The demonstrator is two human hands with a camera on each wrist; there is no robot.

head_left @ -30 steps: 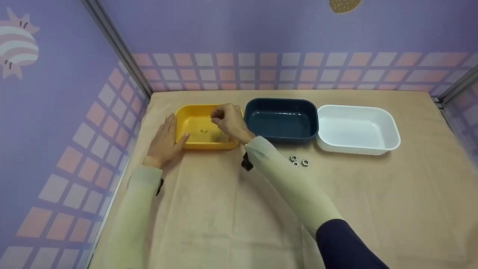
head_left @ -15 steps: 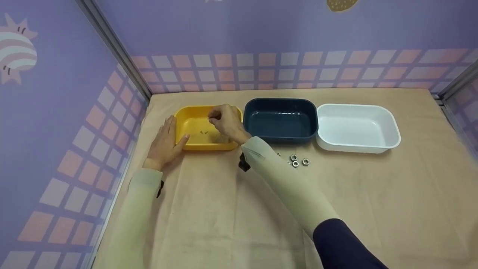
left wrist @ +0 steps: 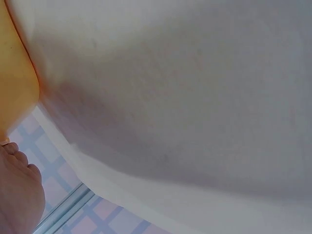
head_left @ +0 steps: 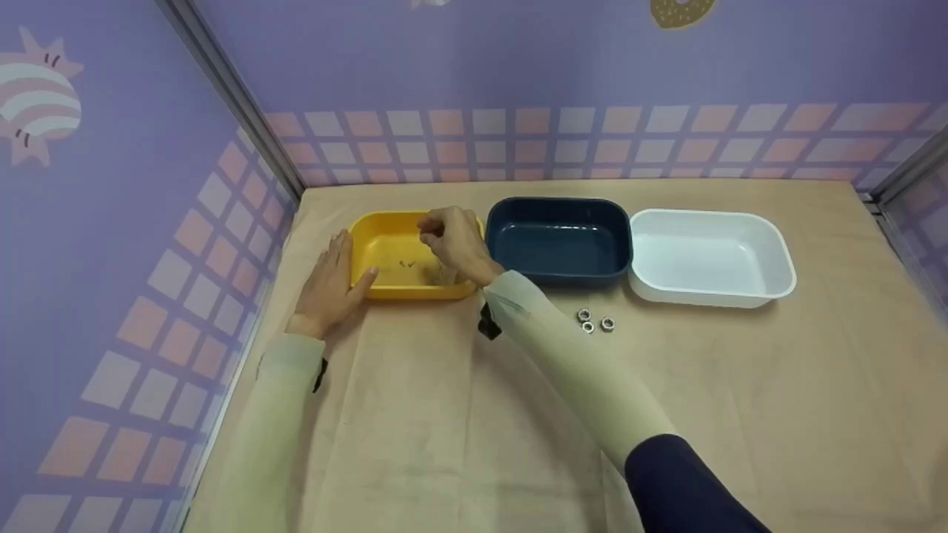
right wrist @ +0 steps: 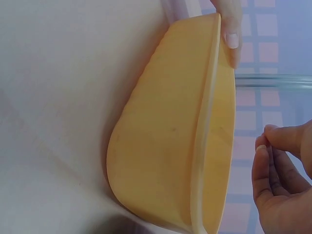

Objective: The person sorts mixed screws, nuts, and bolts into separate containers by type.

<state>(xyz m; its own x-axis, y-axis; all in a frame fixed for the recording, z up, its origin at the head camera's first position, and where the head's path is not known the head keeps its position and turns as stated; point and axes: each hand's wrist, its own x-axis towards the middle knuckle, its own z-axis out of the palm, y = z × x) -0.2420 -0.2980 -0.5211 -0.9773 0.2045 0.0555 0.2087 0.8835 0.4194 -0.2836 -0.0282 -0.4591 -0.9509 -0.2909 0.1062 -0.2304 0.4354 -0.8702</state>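
Observation:
My left hand [head_left: 326, 285] rests with straight fingers along the left end of a yellow tray [head_left: 378, 291], its thumb over the front rim. Above the tray's right half is my right hand [head_left: 459, 240], fingers bent and thumb close to the index fingertip. In the right wrist view these fingertips [right wrist: 262, 147] are beside the tray's open top; I cannot tell whether something tiny is between them. Two small dark pieces, like little screws [head_left: 407, 263], lie on the tray floor. Several metal nuts [head_left: 607, 323] lie on the cloth, right of my right forearm.
A dark blue tray [head_left: 559, 280] stands right of the yellow one, and a white tray [head_left: 711, 295] beyond it, all in a row. Beige cloth [head_left: 415, 414] covers the table. Patterned panels [head_left: 518, 141] rise behind and at the left.
Both hands stay almost in place; the head view shifts slightly. Small pieces beside the nuts, visible half a second ago, are now hidden behind the right sleeve.

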